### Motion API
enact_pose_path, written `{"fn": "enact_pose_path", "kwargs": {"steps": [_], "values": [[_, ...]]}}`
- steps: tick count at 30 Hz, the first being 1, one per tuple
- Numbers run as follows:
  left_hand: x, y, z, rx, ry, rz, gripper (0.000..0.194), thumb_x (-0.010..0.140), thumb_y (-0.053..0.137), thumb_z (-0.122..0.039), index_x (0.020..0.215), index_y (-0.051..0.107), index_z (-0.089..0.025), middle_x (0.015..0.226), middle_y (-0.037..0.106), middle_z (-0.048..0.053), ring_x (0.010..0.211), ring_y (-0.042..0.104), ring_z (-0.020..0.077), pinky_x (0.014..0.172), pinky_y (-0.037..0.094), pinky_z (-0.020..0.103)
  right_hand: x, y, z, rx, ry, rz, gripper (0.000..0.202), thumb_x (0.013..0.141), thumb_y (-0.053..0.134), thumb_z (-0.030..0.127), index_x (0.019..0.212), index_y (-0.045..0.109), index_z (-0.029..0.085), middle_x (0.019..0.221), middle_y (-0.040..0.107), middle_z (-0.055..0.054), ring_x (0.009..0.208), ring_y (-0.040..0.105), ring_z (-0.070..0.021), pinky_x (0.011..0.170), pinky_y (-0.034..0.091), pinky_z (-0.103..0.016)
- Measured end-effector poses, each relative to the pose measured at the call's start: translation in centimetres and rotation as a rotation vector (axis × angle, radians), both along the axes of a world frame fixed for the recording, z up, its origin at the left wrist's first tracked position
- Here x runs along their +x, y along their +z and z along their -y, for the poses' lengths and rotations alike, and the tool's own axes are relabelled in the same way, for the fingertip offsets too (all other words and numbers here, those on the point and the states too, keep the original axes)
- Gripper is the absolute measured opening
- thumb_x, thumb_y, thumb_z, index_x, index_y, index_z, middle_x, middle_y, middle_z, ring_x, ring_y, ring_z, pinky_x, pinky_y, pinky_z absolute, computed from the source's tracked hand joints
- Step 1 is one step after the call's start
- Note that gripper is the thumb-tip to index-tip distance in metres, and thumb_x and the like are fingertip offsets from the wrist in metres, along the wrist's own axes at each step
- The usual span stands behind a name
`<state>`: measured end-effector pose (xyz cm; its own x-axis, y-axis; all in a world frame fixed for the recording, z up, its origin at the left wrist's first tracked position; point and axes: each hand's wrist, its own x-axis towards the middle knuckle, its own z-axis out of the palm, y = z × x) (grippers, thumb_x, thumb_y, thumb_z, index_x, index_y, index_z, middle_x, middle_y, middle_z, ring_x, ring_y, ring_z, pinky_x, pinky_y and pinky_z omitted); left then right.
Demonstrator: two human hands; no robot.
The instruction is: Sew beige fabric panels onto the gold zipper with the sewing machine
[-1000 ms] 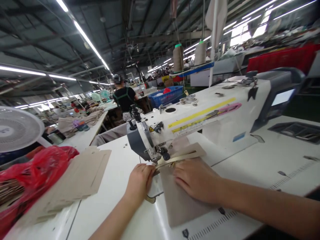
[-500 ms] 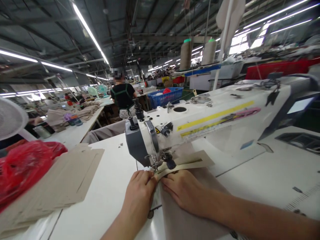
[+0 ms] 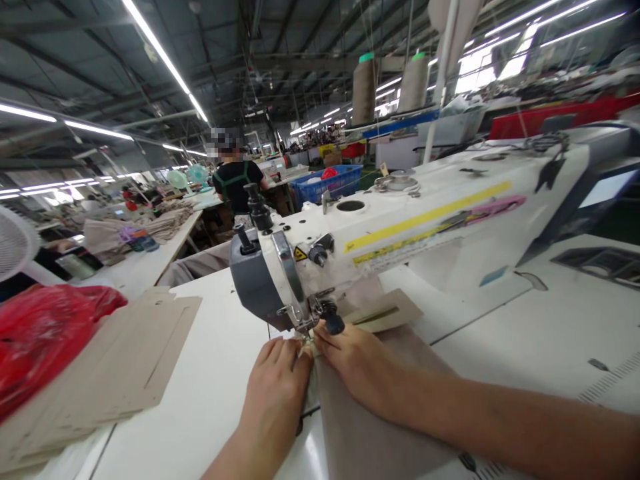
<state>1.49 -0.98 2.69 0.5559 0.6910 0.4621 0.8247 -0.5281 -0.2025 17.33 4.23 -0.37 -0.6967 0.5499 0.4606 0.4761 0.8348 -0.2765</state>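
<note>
A white sewing machine (image 3: 420,220) stands in front of me, its needle and presser foot (image 3: 306,330) low over the work. Beneath it lies a grey-beige fabric (image 3: 350,427), hanging toward my lap. My left hand (image 3: 280,377) is closed at the fabric's left edge, thumb and fingers together just before the foot. Closed too, my right hand (image 3: 363,360) grips the fabric right of the foot, fingertips close to the needle and partly hidden behind a black knob (image 3: 334,320). Behind that hand, a beige stiff piece with a slot (image 3: 395,312) rests on the fabric.
Flat beige pieces (image 3: 125,360) are stacked at left beside a red plastic bag (image 3: 50,333). A white fan (image 3: 17,243) is at the left edge. Thread cones (image 3: 363,90) stand behind the machine. A person (image 3: 235,177) faces away near a blue crate (image 3: 327,183).
My right hand has moved up and left, its fingertips now closer to the needle. The slotted piece is more covered by that hand. The whole view has shifted slightly.
</note>
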Motion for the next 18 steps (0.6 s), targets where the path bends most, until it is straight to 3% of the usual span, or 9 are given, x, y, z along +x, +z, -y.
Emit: {"fn": "enact_pose_path", "kwargs": {"steps": [12,18], "values": [[-0.6,-0.6,-0.9,-0.011,-0.01,0.152,0.018,0.09,0.043,-0.014,0.082,0.059,-0.016,0.083,0.063,0.006,0.075,0.059,0.0207,0.068,0.053,0.037,-0.4,0.6,-0.6,-0.016,-0.004,-0.009,0.029,0.091,0.032,0.001,0.089,0.059,0.01,0.093,0.062,-0.011,0.09,0.058,-0.0202,0.085,0.047,-0.033],[-0.5,-0.4,-1.2,0.003,0.029,0.155,0.019,0.09,0.045,-0.016,0.076,0.058,-0.016,0.077,0.062,0.006,0.071,0.059,0.019,0.065,0.051,0.033,-0.3,1.5,-0.9,-0.171,-0.049,-0.058,0.029,0.094,0.031,0.006,0.086,0.058,0.012,0.084,0.063,-0.007,0.077,0.059,-0.0168,0.069,0.05,-0.026]]}}
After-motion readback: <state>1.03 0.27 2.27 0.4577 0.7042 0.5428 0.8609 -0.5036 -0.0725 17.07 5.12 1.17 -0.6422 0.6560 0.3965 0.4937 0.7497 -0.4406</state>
